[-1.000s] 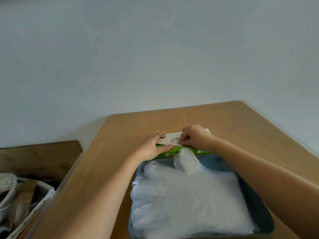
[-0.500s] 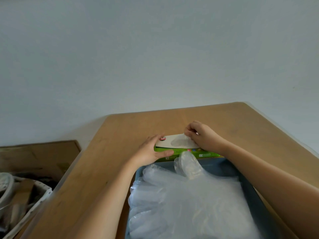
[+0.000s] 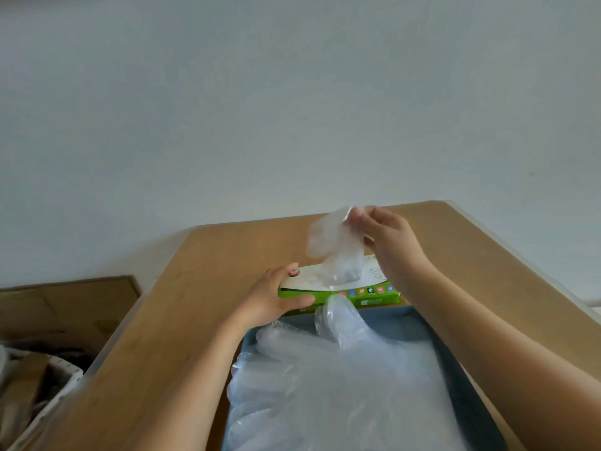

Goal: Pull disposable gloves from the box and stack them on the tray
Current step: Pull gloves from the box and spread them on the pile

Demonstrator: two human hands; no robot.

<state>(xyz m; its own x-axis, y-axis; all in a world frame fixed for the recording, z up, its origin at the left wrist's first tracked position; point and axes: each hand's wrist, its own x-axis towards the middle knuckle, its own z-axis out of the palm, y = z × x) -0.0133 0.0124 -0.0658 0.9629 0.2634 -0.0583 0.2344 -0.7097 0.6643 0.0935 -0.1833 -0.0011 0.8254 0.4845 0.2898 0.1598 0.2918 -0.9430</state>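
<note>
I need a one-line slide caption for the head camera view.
Right hand pinches a clear glove partly out of the green box, gripped by the left hand, behind the glove-filled tray.

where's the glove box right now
In the head view, the green glove box sits mid-frame on the table, just beyond the far rim of the blue tray, its left end held by the left hand.

Bare forearms (image 3: pixel 182 385) lead to the bare left hand (image 3: pixel 273 301) and right hand (image 3: pixel 387 239).

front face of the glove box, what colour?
Bright green on the glove box front, white top. Head view.
</note>
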